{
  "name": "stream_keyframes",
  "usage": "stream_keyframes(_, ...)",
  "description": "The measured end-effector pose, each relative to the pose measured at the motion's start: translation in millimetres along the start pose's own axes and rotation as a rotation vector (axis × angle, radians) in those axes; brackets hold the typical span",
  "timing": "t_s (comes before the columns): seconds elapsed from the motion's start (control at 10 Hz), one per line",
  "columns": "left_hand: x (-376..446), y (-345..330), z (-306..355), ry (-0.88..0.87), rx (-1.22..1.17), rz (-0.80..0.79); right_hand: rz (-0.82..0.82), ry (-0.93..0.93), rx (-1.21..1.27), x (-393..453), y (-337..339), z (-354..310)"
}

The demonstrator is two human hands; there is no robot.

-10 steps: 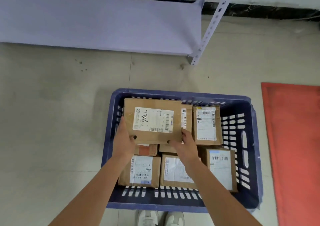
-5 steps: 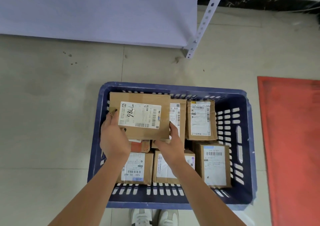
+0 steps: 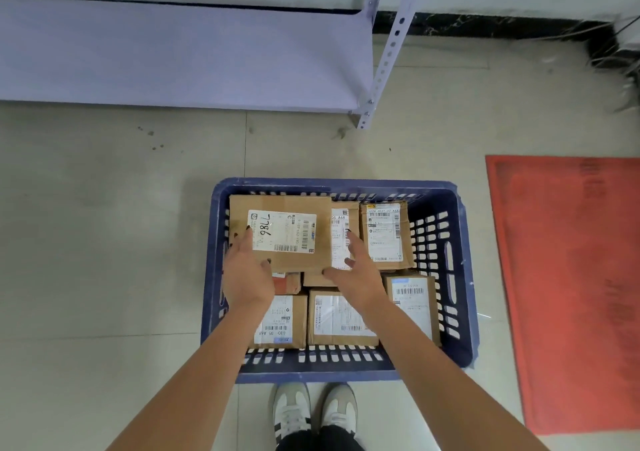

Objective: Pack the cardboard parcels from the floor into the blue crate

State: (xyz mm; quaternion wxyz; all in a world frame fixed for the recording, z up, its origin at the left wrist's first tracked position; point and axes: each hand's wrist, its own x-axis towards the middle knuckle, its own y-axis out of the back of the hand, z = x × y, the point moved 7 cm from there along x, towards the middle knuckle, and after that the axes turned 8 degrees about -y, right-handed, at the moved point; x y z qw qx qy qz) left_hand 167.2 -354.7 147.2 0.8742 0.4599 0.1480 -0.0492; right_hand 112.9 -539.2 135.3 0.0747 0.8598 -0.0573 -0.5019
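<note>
The blue crate [image 3: 332, 186] stands on the floor in front of my feet and holds several cardboard parcels. A large flat parcel [image 3: 298, 260] with "7786" written on its label lies on top of others in the crate's back left corner. My left hand [image 3: 246, 272] rests on its near left corner, fingers fairly straight along the left edge. My right hand [image 3: 358, 272] is spread, thumb touching the parcel's near right corner, fingers over the neighbouring labelled parcel [image 3: 341, 223]. More parcels sit at the back right [image 3: 384, 236] and along the front [image 3: 341, 319].
A pale metal shelf [image 3: 180, 55] with a perforated post [image 3: 384, 55] stands beyond the crate. A red mat [image 3: 568, 277] lies on the floor to the right. My white shoes [image 3: 291, 412] are just behind the crate's near wall. No parcels show on the visible floor.
The large parcel went down onto the pile at the crate's back left. My right hand's fingers came off it and spread; my left hand's grip loosened.
</note>
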Motion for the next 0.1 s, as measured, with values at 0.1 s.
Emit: stream_keyframes(0.1,-20.4,18.3,26.6,0.004,-0.045,-0.084,0.026,0.078,0.009,-45.4,19.1,-23.7)
